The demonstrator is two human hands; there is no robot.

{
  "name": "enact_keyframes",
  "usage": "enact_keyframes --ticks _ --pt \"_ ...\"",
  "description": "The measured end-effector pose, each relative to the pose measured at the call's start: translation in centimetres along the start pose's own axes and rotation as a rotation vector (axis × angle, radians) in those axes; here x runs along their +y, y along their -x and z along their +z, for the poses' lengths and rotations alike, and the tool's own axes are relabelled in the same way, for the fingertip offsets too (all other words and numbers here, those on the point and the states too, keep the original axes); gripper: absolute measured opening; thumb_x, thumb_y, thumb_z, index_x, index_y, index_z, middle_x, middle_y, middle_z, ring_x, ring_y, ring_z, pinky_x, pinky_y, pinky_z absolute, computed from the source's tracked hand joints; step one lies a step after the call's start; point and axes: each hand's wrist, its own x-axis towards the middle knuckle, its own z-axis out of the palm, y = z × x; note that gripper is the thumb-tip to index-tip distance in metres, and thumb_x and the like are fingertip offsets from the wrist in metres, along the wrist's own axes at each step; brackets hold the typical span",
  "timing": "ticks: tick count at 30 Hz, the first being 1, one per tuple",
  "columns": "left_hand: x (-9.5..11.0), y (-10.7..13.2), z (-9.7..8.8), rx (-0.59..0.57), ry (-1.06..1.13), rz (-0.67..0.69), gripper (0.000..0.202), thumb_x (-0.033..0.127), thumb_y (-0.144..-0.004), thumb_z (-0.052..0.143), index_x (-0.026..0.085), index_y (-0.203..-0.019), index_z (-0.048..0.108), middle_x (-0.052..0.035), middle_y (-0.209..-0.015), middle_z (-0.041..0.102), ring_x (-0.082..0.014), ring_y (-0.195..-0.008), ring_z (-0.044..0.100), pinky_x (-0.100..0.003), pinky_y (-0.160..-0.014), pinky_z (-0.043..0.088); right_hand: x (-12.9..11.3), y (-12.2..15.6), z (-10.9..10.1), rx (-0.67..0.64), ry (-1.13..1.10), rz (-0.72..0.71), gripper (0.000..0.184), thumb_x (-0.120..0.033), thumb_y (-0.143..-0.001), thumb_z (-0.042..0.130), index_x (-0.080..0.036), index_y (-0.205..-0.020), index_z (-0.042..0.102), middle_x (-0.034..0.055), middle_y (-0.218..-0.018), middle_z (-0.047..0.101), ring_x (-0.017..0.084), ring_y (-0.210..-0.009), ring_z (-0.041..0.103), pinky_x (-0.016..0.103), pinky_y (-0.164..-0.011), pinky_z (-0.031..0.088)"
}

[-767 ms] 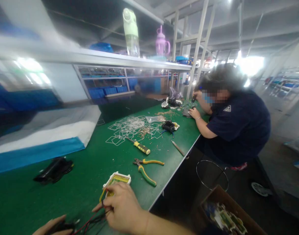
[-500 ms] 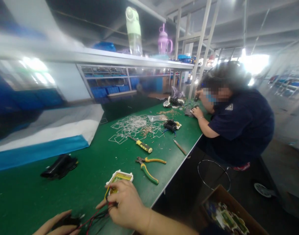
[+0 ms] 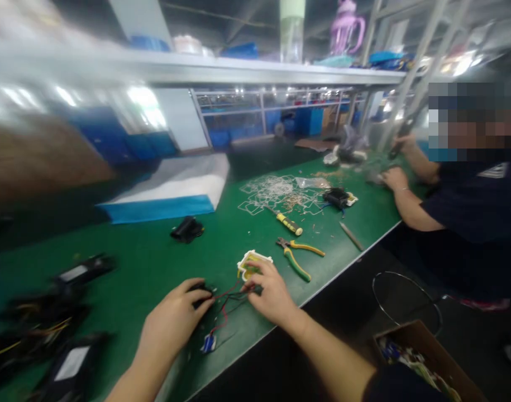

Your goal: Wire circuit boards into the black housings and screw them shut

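Left hand: fingers and thumb curled round a black piece, grasping it low over the table. Right hand: fingertips pinched on thin red and dark wires, which run across between the two hands; whether it also presses the white case cannot be told.

Small blue-and-white part: on the table, at the end of a red wire, below the gap between the hands.

Black block with white label: near left, beside a blurred heap of cables.

White case: yellowish inside, on the green table, just beyond the right fingertips, which partly cover it.

Pliers: yellow-and-green handles, spread, right of the case.

Screwdriver: yellow and black, lying beyond the pliers.

Slim rod: near the table's right edge.

Black bundle: well apart, in front of a blue-and-white pack.

White loops: tangled pile, copper-coloured pins alongside.

Co-worker's hand: far right, at the table.

Purple jug: on the shelf.
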Motion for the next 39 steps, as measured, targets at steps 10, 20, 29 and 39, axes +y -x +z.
enact_keyframes --ticks 10,20,29,39 --pt "2.7 1.2 -1.1 -0.021 -0.091 -0.008 0.016 0.037 -0.079 0.063 0.027 -0.089 0.072 -0.0008 -0.117 0.06 -0.0209 -0.102 0.057 -0.032 -0.09 0.048 -6.2 -0.2 -2.2 0.052 -0.108 -0.053 0.031 -0.019 -0.082 0.056 -0.025 -0.112 0.061 0.0085 -0.129 0.054 0.024 -0.122 0.047 0.044 -0.104 0.035" --pt "2.7 1.2 -1.2 -0.001 -0.035 0.019 0.02 0.037 -0.084 0.057 0.027 -0.094 0.071 -0.0009 -0.114 0.06 -0.0199 -0.101 0.057 -0.031 -0.09 0.047 -2.9 -2.9 3.3 -0.379 0.226 -0.106 0.032 -0.021 -0.075 0.066 -0.017 -0.107 0.065 0.0126 -0.1 0.066 0.027 -0.099 0.056 0.044 -0.091 0.041" --pt "2.7 0.9 -2.0 0.027 0.282 -0.115 0.04 0.037 -0.097 0.023 0.023 -0.107 0.059 -0.0025 -0.108 0.064 -0.0152 -0.103 0.058 -0.028 -0.094 0.044 -2.8 -1.5 3.3 -0.259 0.02 -0.057 0.028 -0.037 -0.057 0.083 -0.022 -0.077 0.069 -0.0024 -0.059 0.056 0.014 -0.065 0.05 0.031 -0.081 0.037" --pt "2.7 0.8 -1.6 0.006 0.209 -0.164 0.025 0.037 -0.09 0.042 0.022 -0.103 0.056 -0.0044 -0.103 0.065 -0.0187 -0.096 0.061 -0.03 -0.086 0.046 -4.9 -1.6 1.5 -0.46 0.349 0.066 0.024 -0.025 -0.061 0.077 -0.016 -0.05 0.058 0.0049 -0.05 0.057 0.019 -0.06 0.06 0.031 -0.066 0.045"
